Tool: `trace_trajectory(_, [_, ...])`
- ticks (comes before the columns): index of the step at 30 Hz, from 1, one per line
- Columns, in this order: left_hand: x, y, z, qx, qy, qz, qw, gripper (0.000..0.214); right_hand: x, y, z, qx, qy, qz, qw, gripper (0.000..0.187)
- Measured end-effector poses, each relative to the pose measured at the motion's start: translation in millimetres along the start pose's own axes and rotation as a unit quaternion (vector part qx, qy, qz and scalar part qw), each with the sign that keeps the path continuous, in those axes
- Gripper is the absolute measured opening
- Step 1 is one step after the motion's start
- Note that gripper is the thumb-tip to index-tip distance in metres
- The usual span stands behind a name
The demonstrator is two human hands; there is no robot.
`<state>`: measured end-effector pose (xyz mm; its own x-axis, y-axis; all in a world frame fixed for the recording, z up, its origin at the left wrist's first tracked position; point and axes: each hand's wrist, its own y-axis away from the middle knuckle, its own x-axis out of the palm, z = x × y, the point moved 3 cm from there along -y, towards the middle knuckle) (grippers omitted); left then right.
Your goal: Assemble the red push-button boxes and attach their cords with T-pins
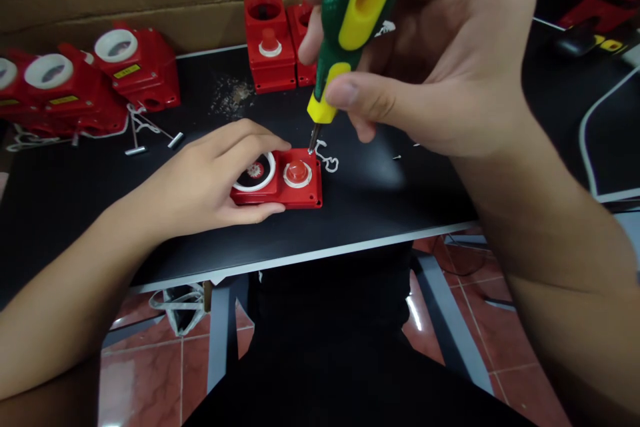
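Note:
A red plastic housing point(295, 197) lies on the black table, with a round red dome and a white-ringed dark disc on its top. My left hand point(220, 177) grips its left part, fingers along the far side and thumb along the near side. In my right hand point(430, 73) is a green and yellow screwdriver point(345, 33), held tip down. Its tip meets a small screw point(311, 151) at the housing's far right corner. A curly white strip point(327, 157) lies just right of that corner. Part of the disc is hidden under my left fingers.
Red housings with white rings point(137, 70) stand at the back left, near two metal T-shaped pieces point(175, 140). Another red housing point(270, 60) is at the back, beside scattered debris point(231, 97). A small loose screw point(397, 157) and a white cable point(586, 140) lie to the right.

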<state>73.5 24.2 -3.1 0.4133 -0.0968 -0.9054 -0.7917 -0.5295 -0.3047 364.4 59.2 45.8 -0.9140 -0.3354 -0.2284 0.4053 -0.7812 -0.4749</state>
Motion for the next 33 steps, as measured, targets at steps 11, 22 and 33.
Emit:
trace_trajectory(11, [1.3,0,1,0.002,-0.002,0.007,1.000,0.053,-7,-1,-14,0.003,0.012,0.020,1.000,0.029])
trace_trajectory(22, [1.2,1,0,0.003,-0.007,0.006,1.000,0.054,2,-10,-28,-0.009,0.000,-0.025,1.000,0.046])
trace_trajectory(33, [-0.8,0,-1,-0.012,0.004,0.009,1.000,0.056,-1,-4,-17,0.015,0.012,0.017,1.000,0.028])
